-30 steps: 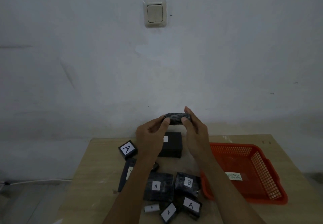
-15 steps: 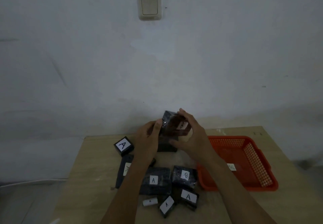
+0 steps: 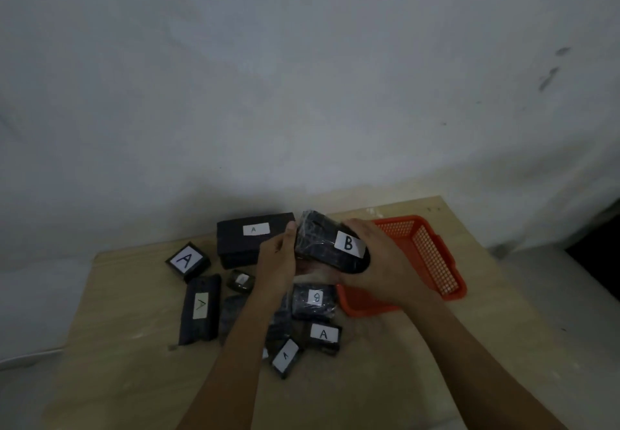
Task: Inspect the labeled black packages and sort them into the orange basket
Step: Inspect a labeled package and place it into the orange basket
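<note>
Several black packages (image 3: 250,298) scattered over a wooden table (image 3: 127,355), most labelled A. Farthest back, a long box (image 3: 248,238) with a small A label, against the wall (image 3: 302,77); left of it, a small square box (image 3: 188,261) marked A; nearer, a tall pouch (image 3: 199,308) with a faint A, and a small dark bundle (image 3: 240,281) just beside it. Under the forearms, a wrapped pack (image 3: 313,298) with a B-like mark, then two A-labelled packs (image 3: 323,334) (image 3: 285,355) nearest the viewer. Right of the pile, an orange basket (image 3: 432,258), partly hidden behind the right hand (image 3: 379,272); no visible contents. Held above the table between both hands, a plastic-wrapped B package (image 3: 330,245): left hand (image 3: 278,258) pressing its left end with thumb and fingers, right hand curled under and around its right end.
</note>
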